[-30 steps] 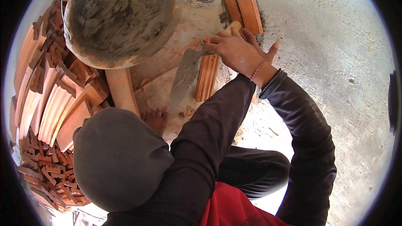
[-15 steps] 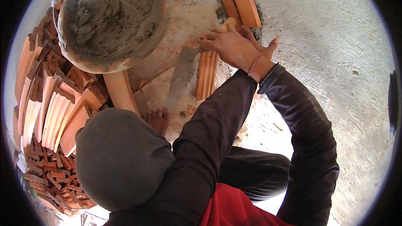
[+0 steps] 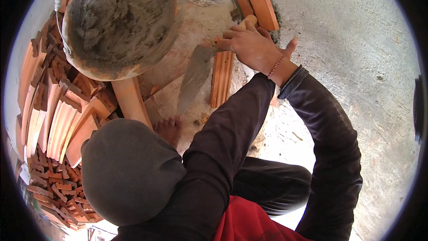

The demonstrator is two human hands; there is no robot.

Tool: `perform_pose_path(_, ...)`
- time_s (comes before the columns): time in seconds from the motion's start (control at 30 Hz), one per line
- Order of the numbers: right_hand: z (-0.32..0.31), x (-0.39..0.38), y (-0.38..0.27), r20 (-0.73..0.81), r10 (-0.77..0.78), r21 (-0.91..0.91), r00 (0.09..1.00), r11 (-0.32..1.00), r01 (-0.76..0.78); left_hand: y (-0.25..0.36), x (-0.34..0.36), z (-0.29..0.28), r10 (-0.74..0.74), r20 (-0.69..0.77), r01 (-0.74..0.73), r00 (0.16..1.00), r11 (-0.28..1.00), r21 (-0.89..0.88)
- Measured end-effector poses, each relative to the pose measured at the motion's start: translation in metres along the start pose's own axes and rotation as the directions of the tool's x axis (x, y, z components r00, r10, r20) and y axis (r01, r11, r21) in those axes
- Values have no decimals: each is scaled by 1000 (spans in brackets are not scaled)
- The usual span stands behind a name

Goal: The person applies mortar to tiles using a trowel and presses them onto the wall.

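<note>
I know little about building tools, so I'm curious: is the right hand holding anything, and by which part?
The right hand holds a trowel by its tan handle, whose rounded end shows past the hand.

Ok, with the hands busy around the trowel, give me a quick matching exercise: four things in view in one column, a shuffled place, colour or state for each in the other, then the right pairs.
Column one
1. Round basin
2. Trowel blade
3. Brick just right of the trowel blade
4. Bracelet

Column two
A. Flat and grey, narrowing toward the lower left
B. Worn around a wrist, just beyond a dark cuff
C. At the upper left, holding dark wet mortar
D. Orange, with ridges running lengthwise

Right pairs: 1-C, 2-A, 3-D, 4-B
</note>
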State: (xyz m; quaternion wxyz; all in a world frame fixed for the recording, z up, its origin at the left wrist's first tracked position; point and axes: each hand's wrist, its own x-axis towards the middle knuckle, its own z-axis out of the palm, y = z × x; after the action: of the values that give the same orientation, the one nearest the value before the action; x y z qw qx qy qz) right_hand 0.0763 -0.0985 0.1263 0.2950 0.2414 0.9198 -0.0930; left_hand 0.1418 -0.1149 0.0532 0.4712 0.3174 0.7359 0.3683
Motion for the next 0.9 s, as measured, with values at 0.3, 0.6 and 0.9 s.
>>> perform_pose_path(0.3, 4, 9, 11, -77, -83, 42, 994, 995, 87, 9, 2, 1, 16, -27, -17, 1000, 997, -71)
perform_pose_path(0.6, 22, 19, 26, -105, -85, 47, 991, 995, 90, 0, 9, 6, 71, -47, -77, 996, 988, -137)
perform_pose_path(0.9, 21, 17, 26, -126, -51, 19, 991, 998, 54, 2, 4, 10, 141, -60, -142, 988, 990, -15)
